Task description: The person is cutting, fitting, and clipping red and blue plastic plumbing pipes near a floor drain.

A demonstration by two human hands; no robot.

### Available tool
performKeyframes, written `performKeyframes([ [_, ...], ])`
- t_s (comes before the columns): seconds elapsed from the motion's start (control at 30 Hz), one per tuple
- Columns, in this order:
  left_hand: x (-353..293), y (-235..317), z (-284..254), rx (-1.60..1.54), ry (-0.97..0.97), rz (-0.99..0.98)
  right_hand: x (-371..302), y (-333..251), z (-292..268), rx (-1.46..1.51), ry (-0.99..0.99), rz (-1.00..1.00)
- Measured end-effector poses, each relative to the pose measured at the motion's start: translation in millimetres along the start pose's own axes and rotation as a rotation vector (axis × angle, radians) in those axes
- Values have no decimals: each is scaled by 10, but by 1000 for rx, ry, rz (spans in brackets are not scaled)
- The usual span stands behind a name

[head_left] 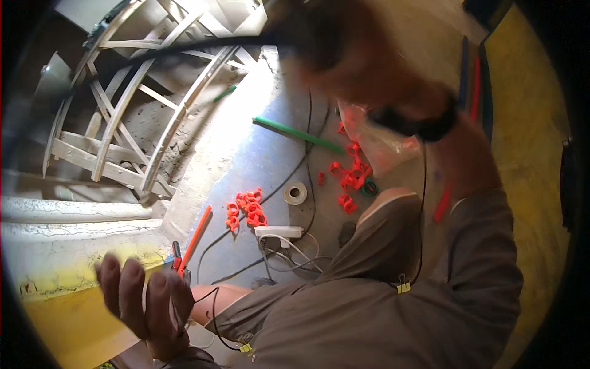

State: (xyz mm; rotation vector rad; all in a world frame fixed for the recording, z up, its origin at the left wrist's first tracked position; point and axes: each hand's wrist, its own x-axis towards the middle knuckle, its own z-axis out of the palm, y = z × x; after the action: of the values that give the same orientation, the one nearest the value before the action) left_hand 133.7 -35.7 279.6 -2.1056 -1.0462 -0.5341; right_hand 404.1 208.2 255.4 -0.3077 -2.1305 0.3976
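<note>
My left hand (144, 307) is raised at the lower left, its fingers loosely curled and apart, with nothing visible in it. Just beyond its fingertips are a red tube (196, 240) and a tool with red-and-black handles (177, 257), partly hidden by the hand. Large and blurred at the top, my right hand (362, 55) is raised close to the camera, a black watch (424, 126) on its wrist. A dark shape (319, 46) with a black cord (203, 46) running left overlaps its fingers; whether they grip it cannot be made out.
Red plastic rings lie in two heaps, one left (247, 208) and one right (353, 175) by a clear bag (381, 141). Between them are a tape roll (295, 193) and a white power strip (279, 232) with cables. A green tube (295, 133) lies beyond; a white slatted frame (135, 92) stands far left.
</note>
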Motion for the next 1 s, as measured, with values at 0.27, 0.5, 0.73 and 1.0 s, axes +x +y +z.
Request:
performKeyframes([
  [0.27,-748,-177,344,-506,-687,-903,120,-379,1467,57,-477,30],
  [0.5,-1942,-380,1135,-568,-518,-981,-387,-384,2199,381,23,148],
  [0.73,-2019,-387,1310,-660,-549,-991,-1198,-581,2732,611,-793,1337],
  [1.0,-2383,-520,1410,-620,-663,-1107,-811,-554,3313,497,-814,1253],
])
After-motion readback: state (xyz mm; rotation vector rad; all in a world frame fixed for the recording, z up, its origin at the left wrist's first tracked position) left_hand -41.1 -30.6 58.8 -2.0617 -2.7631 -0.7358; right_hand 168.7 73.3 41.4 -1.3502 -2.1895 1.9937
